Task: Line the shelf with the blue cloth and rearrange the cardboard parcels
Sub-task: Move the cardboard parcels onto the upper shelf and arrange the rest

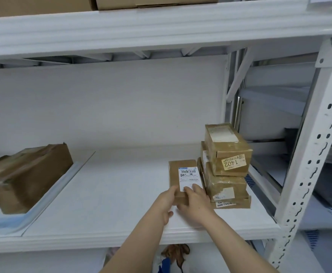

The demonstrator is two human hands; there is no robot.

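Cardboard parcel (pixel 178 172): flat on shelf (pixel 112 194), just beside stack (pixel 227 168).
Hands: left hand (pixel 166 200) and right hand (pixel 197 201) grasp its near end.

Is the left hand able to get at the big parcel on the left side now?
Probably yes, once freed: the left hand grips the flat labelled parcel, and nothing stands on the shelf between it and the big parcel.

Left hand (pixel 166 201) and right hand (pixel 196 202) (arms outstretched, wrists close) both grip one parcel (pixel 181 174).
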